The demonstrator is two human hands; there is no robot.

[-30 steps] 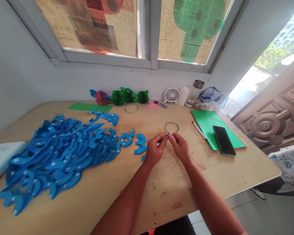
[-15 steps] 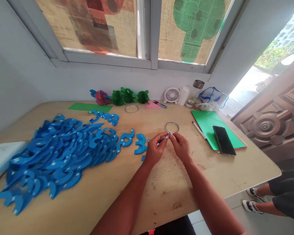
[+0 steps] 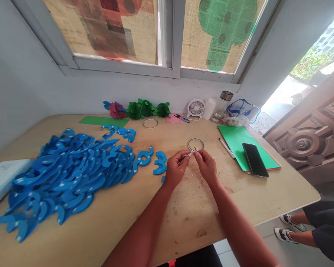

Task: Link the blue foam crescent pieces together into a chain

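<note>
My left hand (image 3: 177, 167) pinches a small white strip (image 3: 191, 152), probably paper or tape, between thumb and fingers. Close beside it, my right hand (image 3: 206, 165) is closed at the fingertips, with a small white bit (image 3: 196, 149) at them. Just beyond my fingertips a thin ring (image 3: 196, 139) lies flat on the table. To the left of my left hand are blue curved pieces (image 3: 160, 163) with small white squares on them. A large heap of the same blue pieces (image 3: 80, 167) covers the left side of the table.
Along the wall stand green paper shapes (image 3: 147, 107), a small white fan (image 3: 196, 107) and a glass bottle (image 3: 222, 107). A second ring (image 3: 150, 123) lies near them. Green sheets (image 3: 239, 137), a phone (image 3: 255, 160) and a pen (image 3: 226, 148) lie to the right. A person's legs (image 3: 306, 226) show beyond the table.
My fingertips have come slightly apart, and a white bit now shows at the right ones. The whole view has shifted slightly.
</note>
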